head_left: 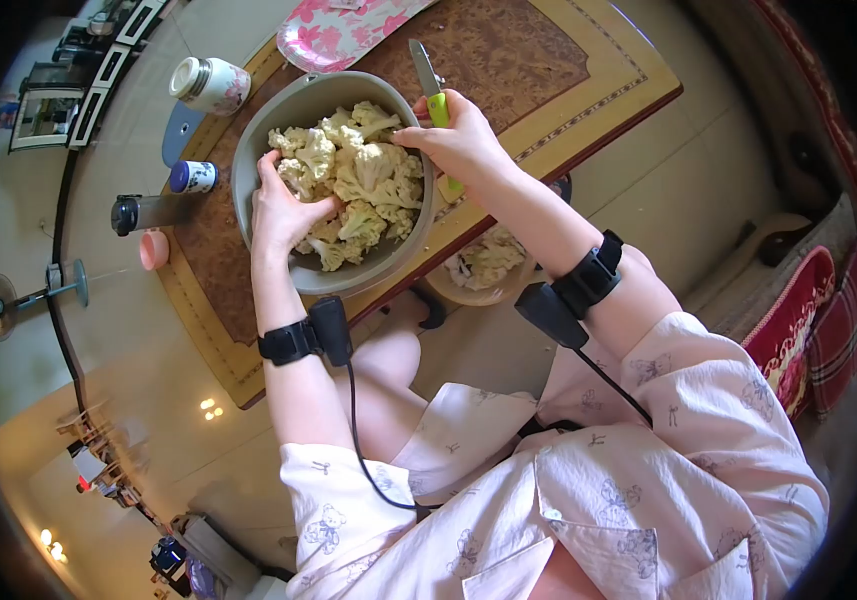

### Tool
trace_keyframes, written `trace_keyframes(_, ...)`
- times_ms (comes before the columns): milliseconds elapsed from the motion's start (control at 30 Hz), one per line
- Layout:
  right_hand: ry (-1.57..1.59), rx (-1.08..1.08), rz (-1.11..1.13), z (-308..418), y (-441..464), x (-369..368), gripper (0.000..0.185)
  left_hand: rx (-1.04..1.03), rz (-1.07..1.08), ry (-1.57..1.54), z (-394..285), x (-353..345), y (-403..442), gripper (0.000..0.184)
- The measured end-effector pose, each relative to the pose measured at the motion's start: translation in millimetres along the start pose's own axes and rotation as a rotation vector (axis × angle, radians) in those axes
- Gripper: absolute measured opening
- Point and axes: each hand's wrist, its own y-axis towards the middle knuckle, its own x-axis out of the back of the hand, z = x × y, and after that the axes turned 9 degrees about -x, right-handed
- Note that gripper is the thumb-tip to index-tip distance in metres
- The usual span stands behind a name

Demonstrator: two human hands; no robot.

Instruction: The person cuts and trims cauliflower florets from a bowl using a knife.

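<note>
Cauliflower [373, 178] heaped in grey bowl [293, 108] on desk [513, 48]. Left hand [284, 212] at the bowl's left side, thumb and fingers parted over the cauliflower; cannot tell whether it grips any. Right hand [465, 137] wrapped round the green handle of a knife [437, 108], beside the opposite rim.

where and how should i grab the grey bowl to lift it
Probably grip the grey bowl by opposite sides of its rim, left hand from the left, right hand from the right after setting down the green-handled tool: the bowl is wide and round, cauliflower heaped inside.
</note>
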Motion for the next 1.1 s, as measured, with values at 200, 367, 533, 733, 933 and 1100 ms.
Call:
trace_keyframes(200,-0.001,-0.019,-0.01,1,5,0,0.037,0.013,0.076,-0.321,23,4,-8,0.101)
trace_keyframes(367,-0.004,-0.001,0.024,-1,6,0,0.036,-0.103,0.199,0.193,2,5,-9,0.12)
trace_keyframes(533,0.018,-0.017,0.018,2,4,0,0.035,-0.057,0.349,0.109,18,11,13,0.127)
trace_keyframes(733,0.054,0.024,0.026,3,5,1,0.033,-0.116,0.31,-0.208,28,23,4,0.124)
trace_keyframes(933,0.021,0.024,0.046,4,4,2,0.031,0.093,0.378,-0.792,19,55,-14,0.09)
trace_keyframes(1100,0.033,0.017,0.025,4,3,0,0.032,0.083,0.34,-0.967,30,53,-15,0.083)
